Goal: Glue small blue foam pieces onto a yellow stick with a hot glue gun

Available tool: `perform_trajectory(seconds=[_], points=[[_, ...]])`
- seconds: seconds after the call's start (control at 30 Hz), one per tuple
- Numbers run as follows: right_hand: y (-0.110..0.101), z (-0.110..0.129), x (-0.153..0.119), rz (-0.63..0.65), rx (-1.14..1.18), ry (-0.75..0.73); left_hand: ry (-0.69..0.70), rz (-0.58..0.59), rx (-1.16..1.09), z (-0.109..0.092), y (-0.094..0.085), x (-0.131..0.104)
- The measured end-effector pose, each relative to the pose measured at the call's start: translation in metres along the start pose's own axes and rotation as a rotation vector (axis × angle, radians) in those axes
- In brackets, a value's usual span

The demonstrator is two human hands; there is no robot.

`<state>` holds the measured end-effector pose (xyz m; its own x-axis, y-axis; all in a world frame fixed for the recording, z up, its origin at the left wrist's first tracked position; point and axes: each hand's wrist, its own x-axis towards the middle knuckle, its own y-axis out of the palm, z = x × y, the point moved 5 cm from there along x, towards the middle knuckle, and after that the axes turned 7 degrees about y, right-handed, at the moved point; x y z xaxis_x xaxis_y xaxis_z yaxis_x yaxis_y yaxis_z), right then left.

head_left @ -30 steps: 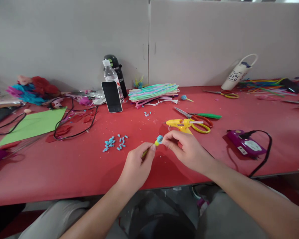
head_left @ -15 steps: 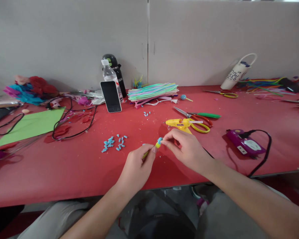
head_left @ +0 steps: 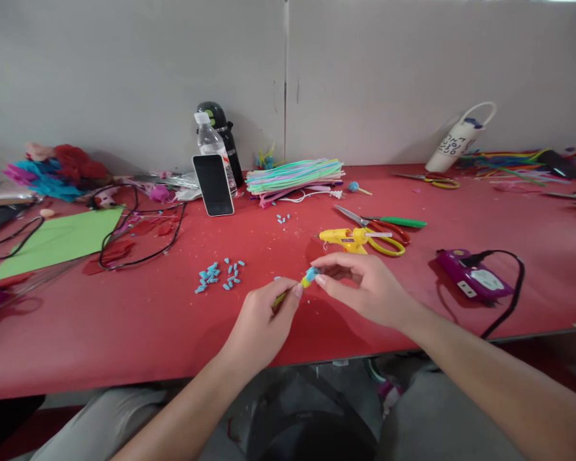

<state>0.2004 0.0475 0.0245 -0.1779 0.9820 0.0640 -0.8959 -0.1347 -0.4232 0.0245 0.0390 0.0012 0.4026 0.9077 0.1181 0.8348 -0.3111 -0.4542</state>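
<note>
My left hand (head_left: 264, 320) pinches a thin yellow-green stick (head_left: 279, 299) between thumb and fingers. Its far end has a yellow band (head_left: 305, 282) and a cluster of small light-blue pieces (head_left: 312, 274). Around that blue cluster, the thumb and fingertips of my right hand (head_left: 360, 285) close from the right; the exact contact is partly hidden. Loose blue pieces (head_left: 211, 274) lie in a scattered pile left of my hands. Just beyond my right hand rests a yellow hot glue gun (head_left: 345, 239).
Scissors (head_left: 388, 234) and a green-handled tool (head_left: 403, 222) lie behind the glue gun. A purple power socket (head_left: 473, 275) with a black cable sits right. At the back stand a phone (head_left: 214, 186), bottles and a pipe-cleaner bundle (head_left: 295, 177). Green paper (head_left: 57, 243) lies left.
My right fingertips have gone from pinching at the right edge of the blue cluster to bracketing it, index above and thumb below. My left hand stays nearly still with the stick.
</note>
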Motion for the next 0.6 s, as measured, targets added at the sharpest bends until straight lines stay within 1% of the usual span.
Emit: perform_trajectory(seconds=[0.13, 0.6], points=[[0.0, -0.0008, 0.0008, -0.001, -0.009, -0.002, 0.013, 0.016, 0.01, -0.001, 0.001, -0.0003], [0.0017, -0.0008, 0.0024, 0.024, -0.001, 0.0, 0.021, 0.015, 0.03, -0.0024, -0.0014, -0.0006]])
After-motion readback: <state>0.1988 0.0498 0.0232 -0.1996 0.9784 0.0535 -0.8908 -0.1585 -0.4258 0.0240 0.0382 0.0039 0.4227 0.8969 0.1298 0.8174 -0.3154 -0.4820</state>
